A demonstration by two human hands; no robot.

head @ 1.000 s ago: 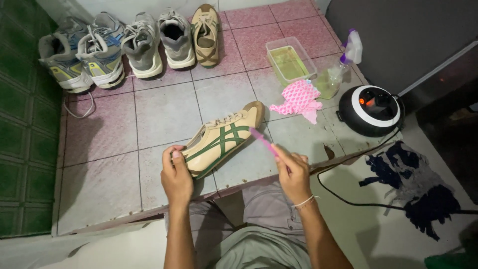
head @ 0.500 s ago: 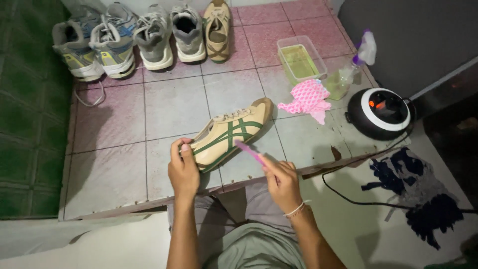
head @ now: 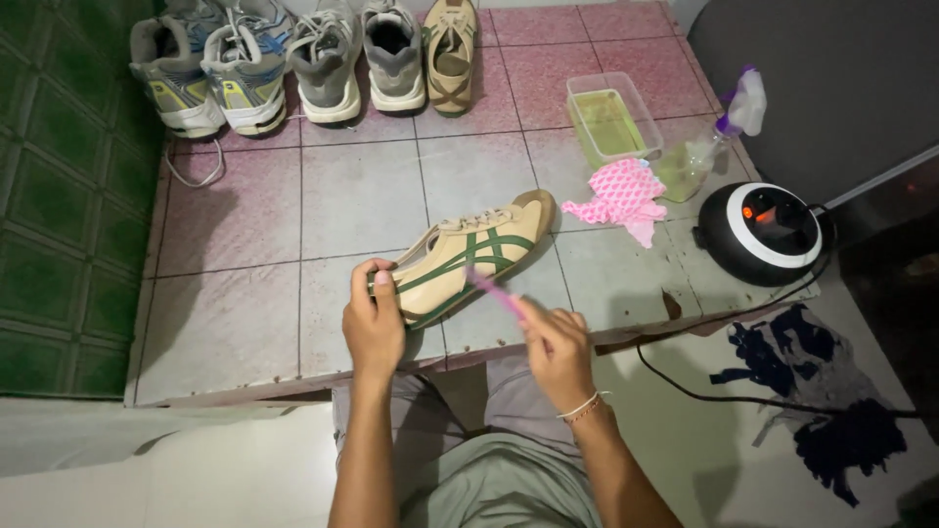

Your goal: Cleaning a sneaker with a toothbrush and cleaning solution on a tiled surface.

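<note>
We sit at the edge of a raised floor of grey and pink tiles (head: 333, 210), knees under the ledge, and we judge the step in hand to be brushing the side of a shoe. Our left hand (head: 374, 323) is closed around the heel of a tan leather sneaker with green stripes (head: 469, 256), thumb on top and fingers wrapped underneath, tipping the shoe on its side so that the striped flank faces us and the toe points toward two o'clock. The sneaker rests on the tiles at the centre of the view, heel nearest to us. Our right hand (head: 556, 347) is pinched shut on the handle of a slim pink plastic toothbrush (head: 492, 289), whose head touches the sneaker's lower side near the sole, at ten o'clock from that hand.

At one o'clock from the sneaker lie a crumpled pink patterned cloth (head: 621, 198), a clear rectangular plastic tub of yellowish liquid (head: 611, 122) and a clear spray bottle with a purple nozzle (head: 709, 142). At three o'clock sits a round black and white appliance (head: 765, 231) with its cord trailing off. At eleven o'clock a row of grey, white and tan sneakers (head: 313, 59) stands against the wall.

The next move, as we judge it, calls for short firm strokes along the sole seam while the left hand keeps the heel steady.
</note>
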